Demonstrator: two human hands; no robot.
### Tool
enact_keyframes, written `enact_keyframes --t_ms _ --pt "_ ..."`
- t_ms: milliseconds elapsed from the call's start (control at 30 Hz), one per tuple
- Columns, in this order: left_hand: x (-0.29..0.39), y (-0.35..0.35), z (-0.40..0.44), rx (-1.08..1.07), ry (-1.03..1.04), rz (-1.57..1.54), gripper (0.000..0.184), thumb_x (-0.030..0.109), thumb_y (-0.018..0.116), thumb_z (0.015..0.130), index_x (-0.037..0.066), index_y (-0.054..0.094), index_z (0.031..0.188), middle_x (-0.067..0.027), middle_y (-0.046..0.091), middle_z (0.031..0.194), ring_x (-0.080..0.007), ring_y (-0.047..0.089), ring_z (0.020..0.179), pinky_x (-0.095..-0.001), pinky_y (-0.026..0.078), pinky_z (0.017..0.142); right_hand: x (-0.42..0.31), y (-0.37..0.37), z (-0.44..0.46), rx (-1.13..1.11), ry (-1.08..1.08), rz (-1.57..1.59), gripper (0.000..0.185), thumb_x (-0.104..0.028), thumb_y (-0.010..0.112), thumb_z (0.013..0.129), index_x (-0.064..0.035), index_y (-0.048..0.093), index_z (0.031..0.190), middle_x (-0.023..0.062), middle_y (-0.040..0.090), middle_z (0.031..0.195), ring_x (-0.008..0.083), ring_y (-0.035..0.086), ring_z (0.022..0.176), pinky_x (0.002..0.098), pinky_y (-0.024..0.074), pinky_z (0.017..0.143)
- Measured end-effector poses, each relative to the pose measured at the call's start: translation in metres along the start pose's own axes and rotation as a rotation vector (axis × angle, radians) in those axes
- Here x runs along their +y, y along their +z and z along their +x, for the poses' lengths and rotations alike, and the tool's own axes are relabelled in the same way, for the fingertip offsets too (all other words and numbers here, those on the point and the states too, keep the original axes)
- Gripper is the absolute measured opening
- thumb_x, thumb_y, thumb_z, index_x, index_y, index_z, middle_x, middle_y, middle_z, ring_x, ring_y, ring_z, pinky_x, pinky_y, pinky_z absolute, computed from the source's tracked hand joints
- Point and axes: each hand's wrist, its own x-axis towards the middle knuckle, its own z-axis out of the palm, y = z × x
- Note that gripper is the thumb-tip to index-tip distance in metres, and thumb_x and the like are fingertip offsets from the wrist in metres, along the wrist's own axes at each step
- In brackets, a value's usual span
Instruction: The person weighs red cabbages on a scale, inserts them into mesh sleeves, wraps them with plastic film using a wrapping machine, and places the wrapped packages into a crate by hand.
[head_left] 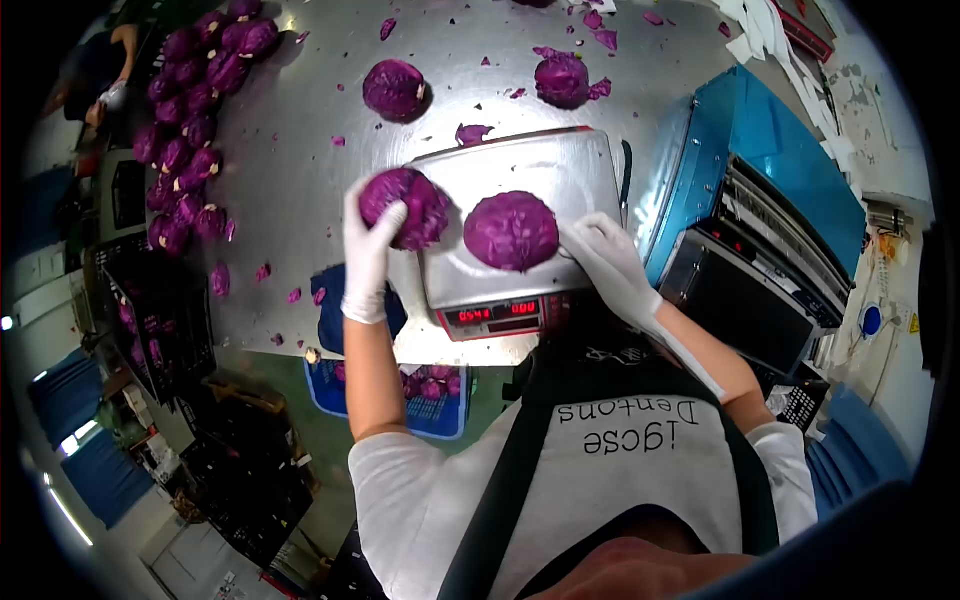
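Note:
My left hand (370, 245), in a white glove, is wrapped round a red cabbage (407, 207) at the left edge of the weighing scale (515, 160). A second red cabbage (511, 231) rests on the scale's metal plate, whose red digits are lit below it. Just right of that cabbage is my right hand (612, 262), also gloved, with its fingers curled at the plate's right side; what they hold, if anything, is hidden.
Two cabbages (394, 90) (562, 79) lie beyond the scale, with many more (190, 130) piled at the left. A knife (626, 175) and a blue machine (770, 170) are on the right. A blue basket (440, 418) stands below the table edge.

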Motion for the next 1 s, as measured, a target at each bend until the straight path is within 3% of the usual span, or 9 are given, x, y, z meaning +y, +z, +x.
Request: enact_keyframes --t_ms 333,467,600,667,700,867,900,967,1000 --pt "-0.037 0.090 -0.091 0.068 0.086 -0.011 0.072 0.024 0.072 0.083 0.001 0.033 0.139 -0.0175 0.045 0.129 -0.0256 0.049 0.117 -0.0359 0.039 0.102 0.026 -0.033 0.008 0.272 -0.181 0.255 0.011 -0.013 0.050 0.098 -0.0062 0.055 0.104 0.0033 0.058 0.081 0.0090 0.056 0.063 0.0231 0.0492 0.053" --pt "-0.043 0.094 -0.085 0.156 0.169 0.034 0.071 0.022 0.066 0.088 0.000 0.028 0.144 -0.0195 0.038 0.141 -0.0285 0.039 0.130 -0.0375 0.029 0.110 0.036 -0.058 0.009 0.230 -0.310 -0.002 0.010 -0.012 0.055 0.095 -0.0054 0.061 0.099 0.0028 0.061 0.090 0.0111 0.059 0.080 0.0231 0.0491 0.072" --pt "0.004 0.111 -0.124 0.363 0.373 0.241 0.057 0.010 0.063 0.086 0.001 0.040 0.138 -0.0160 0.041 0.140 -0.0276 0.039 0.131 -0.0374 0.028 0.111 0.022 -0.072 -0.020 0.237 -0.217 0.371 0.016 -0.014 0.054 0.095 -0.0020 0.060 0.104 0.0046 0.063 0.096 0.0116 0.059 0.088 0.0250 0.0489 0.079" --pt "0.011 0.130 -0.142 0.105 0.445 0.048 0.048 0.009 0.059 0.089 0.002 0.047 0.135 -0.0146 0.051 0.131 -0.0244 0.047 0.124 -0.0352 0.034 0.105 0.026 -0.076 -0.035 0.046 -0.303 0.479 0.022 -0.012 0.046 0.097 -0.0003 0.055 0.113 0.0094 0.062 0.107 0.0172 0.061 0.093 0.0293 0.0507 0.081" --pt "0.012 0.140 -0.150 -0.061 0.390 -0.013 0.045 0.010 0.058 0.090 0.002 0.048 0.134 -0.0137 0.054 0.127 -0.0230 0.051 0.119 -0.0339 0.037 0.102 0.027 -0.086 -0.043 -0.095 0.050 0.969 0.022 -0.010 0.044 0.098 -0.0003 0.053 0.115 0.0107 0.061 0.110 0.0190 0.061 0.095 0.0309 0.0513 0.081" --pt "0.004 0.204 -0.174 -0.282 -0.085 -0.465 0.028 0.009 0.063 0.089 -0.002 0.061 0.115 -0.0078 0.059 0.118 -0.0143 0.055 0.107 -0.0289 0.042 0.097 0.026 -0.058 -0.085 -0.049 -0.356 0.088 0.017 -0.008 0.058 0.093 -0.0016 0.056 0.108 0.0067 0.060 0.104 0.0122 0.059 0.094 0.0275 0.0475 0.085" --pt "0.006 0.211 -0.180 -0.193 0.066 -0.502 0.018 0.007 0.061 0.090 -0.003 0.063 0.105 -0.0068 0.062 0.109 -0.0130 0.057 0.102 -0.0282 0.044 0.093 0.005 -0.053 -0.104 0.037 -0.694 -0.610 0.008 -0.005 0.059 0.092 -0.0013 0.060 0.099 0.0018 0.061 0.099 0.0072 0.057 0.089 0.0232 0.0470 0.080" --pt "0.009 0.203 -0.187 -0.270 -0.043 -0.492 0.013 0.006 0.062 0.090 -0.002 0.064 0.099 -0.0062 0.063 0.105 -0.0124 0.057 0.098 -0.0273 0.044 0.090 -0.004 -0.035 -0.118 0.130 -0.270 0.165 0.010 -0.003 0.061 0.090 -0.0014 0.062 0.099 0.0017 0.062 0.094 0.0067 0.057 0.086 0.0226 0.0465 0.080" --pt "0.005 0.201 -0.189 -0.275 -0.055 -0.516 0.012 0.006 0.061 0.090 -0.001 0.064 0.099 -0.0058 0.063 0.105 -0.0122 0.058 0.097 -0.0271 0.044 0.090 0.013 -0.046 -0.110 0.126 -0.327 0.125 0.012 -0.002 0.063 0.087 0.0003 0.063 0.099 0.0015 0.062 0.091 0.0071 0.057 0.086 0.0224 0.0460 0.080"
